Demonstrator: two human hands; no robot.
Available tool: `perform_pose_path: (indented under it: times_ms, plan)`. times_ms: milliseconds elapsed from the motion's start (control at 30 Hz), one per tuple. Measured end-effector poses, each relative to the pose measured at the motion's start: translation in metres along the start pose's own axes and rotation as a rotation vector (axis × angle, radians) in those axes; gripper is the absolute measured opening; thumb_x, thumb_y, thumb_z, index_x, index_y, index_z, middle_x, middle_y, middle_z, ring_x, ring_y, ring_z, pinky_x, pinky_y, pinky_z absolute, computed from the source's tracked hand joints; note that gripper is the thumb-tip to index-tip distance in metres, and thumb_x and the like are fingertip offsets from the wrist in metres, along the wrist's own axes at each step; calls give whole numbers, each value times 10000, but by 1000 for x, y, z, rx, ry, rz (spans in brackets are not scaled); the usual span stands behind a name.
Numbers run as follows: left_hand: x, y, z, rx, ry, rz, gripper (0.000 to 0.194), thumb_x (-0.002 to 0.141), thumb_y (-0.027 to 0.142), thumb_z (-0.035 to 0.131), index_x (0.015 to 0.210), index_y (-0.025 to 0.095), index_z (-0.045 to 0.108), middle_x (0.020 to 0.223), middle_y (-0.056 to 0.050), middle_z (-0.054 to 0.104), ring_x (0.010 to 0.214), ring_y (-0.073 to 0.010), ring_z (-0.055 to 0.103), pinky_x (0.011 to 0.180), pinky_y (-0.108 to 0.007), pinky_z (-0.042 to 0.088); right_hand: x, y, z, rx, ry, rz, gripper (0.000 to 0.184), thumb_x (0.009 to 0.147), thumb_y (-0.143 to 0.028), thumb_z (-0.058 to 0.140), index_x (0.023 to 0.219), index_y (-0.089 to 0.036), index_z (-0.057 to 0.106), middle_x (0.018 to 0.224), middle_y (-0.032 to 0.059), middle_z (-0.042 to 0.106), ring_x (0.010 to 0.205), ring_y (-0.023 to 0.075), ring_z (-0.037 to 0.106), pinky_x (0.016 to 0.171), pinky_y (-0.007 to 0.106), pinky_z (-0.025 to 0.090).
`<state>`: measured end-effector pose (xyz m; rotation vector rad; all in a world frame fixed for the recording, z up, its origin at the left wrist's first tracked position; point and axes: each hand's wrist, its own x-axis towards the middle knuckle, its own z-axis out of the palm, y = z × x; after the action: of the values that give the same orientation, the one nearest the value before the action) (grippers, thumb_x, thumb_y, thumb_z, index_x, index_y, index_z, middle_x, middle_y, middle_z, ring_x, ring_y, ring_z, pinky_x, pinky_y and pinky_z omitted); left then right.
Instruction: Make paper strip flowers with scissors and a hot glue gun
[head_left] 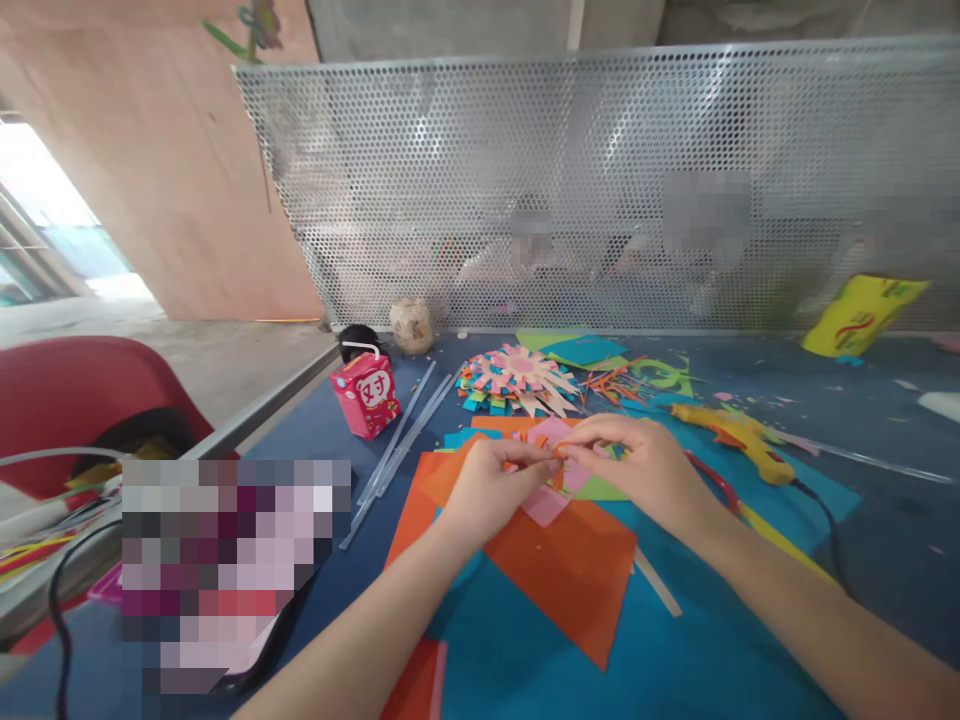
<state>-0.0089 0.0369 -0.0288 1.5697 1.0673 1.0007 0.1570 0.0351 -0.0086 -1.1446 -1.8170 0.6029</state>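
My left hand (499, 485) and my right hand (636, 465) meet over the paper pile, fingertips pinched close together. Between them is a small orange paper strip (558, 474), gripped from both sides; its far end is hidden by the fingers. Beneath lies a pink paper square (547, 508), turned cornerwise. Under my left wrist an orange sheet (574, 565) rests on larger blue paper (510, 645). Just beyond my hands sits a layered, fringed paper flower (517, 372) in pink, cream, orange and blue.
A yellow glue gun (739, 440) with a black cord lies at right. Clear glue sticks (405, 440), a red drink box (367, 395) and a jar (412, 326) stand left. A perforated metal screen (465, 180) closes the back. A yellow packet (862, 315) leans far right.
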Motion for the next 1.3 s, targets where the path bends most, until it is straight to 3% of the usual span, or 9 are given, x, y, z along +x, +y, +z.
perform_pose_path:
  times_ms: [133, 200, 267, 467, 667, 867, 967, 1067, 1300]
  plan:
    - [0, 7, -11, 357, -40, 91, 280, 785, 229, 496, 989, 177, 682, 983, -63, 701, 873, -195, 616, 778, -310, 455, -1, 8, -9, 120, 80, 93, 84, 684, -302, 624, 685, -225, 657, 749, 18, 663, 728, 169, 596, 674, 293, 461]
    - [-1, 8, -21, 688, 0, 221, 510, 699, 86, 481, 1188, 208, 559, 1116, -59, 652, 1055, -225, 551, 888, -368, 404, -1, 17, -14, 207, 92, 178, 151, 676, -353, 640, 717, -208, 646, 721, 23, 654, 699, 161, 597, 646, 285, 465]
    - [-2, 6, -29, 963, -77, 295, 626, 656, 73, 491, 1257, 246, 480, 1270, -60, 558, 1178, -271, 471, 940, -455, 338, -1, 26, -16, 309, 76, 268, 222, 668, -407, 648, 722, -192, 631, 688, 24, 644, 672, 153, 602, 625, 279, 477]
    - [3, -7, -38, 1116, -184, 277, 545, 797, 363, 500, 1310, 209, 399, 1246, -116, 572, 1139, -278, 526, 952, -465, 315, -2, 34, -11, 563, 16, 415, 325, 594, -470, 703, 711, -182, 604, 679, 10, 626, 622, 117, 592, 617, 258, 494]
    - [9, -12, -36, 1151, -185, 500, 344, 855, 303, 483, 1191, 244, 520, 1182, -64, 624, 1071, -220, 580, 930, -401, 348, -2, 36, -11, 644, -12, 425, 309, 577, -451, 729, 697, -194, 606, 655, -16, 609, 629, 90, 575, 596, 210, 457]
    - [8, -12, -30, 1035, -78, 584, 268, 848, 191, 478, 1087, 208, 598, 1001, -51, 699, 933, -200, 634, 857, -366, 410, -3, 34, -14, 654, -235, 320, 237, 584, -414, 743, 694, -218, 664, 862, 15, 647, 808, 143, 607, 732, 285, 479]
    - [4, -3, -26, 813, 66, 495, 198, 802, 203, 535, 960, 209, 654, 945, -45, 706, 929, -194, 630, 845, -337, 441, -5, 25, -17, 612, -350, 243, 189, 582, -366, 760, 671, -214, 691, 1052, 46, 616, 1022, 199, 554, 858, 326, 441]
    - [0, 5, -21, 501, 71, 305, 287, 783, 215, 542, 1057, 206, 627, 897, -42, 706, 862, -162, 645, 794, -289, 482, -7, 19, -20, 554, -382, 221, 144, 585, -314, 770, 645, -207, 695, 1031, 52, 621, 1117, 218, 494, 919, 324, 391]
    - [1, 8, -17, -18, -53, -41, 341, 698, 243, 634, 1020, 133, 634, 677, -14, 666, 586, -96, 592, 589, -215, 479, -10, 20, -18, 597, -413, 359, 155, 628, -322, 733, 635, -189, 654, 645, -19, 620, 614, 94, 567, 609, 224, 455]
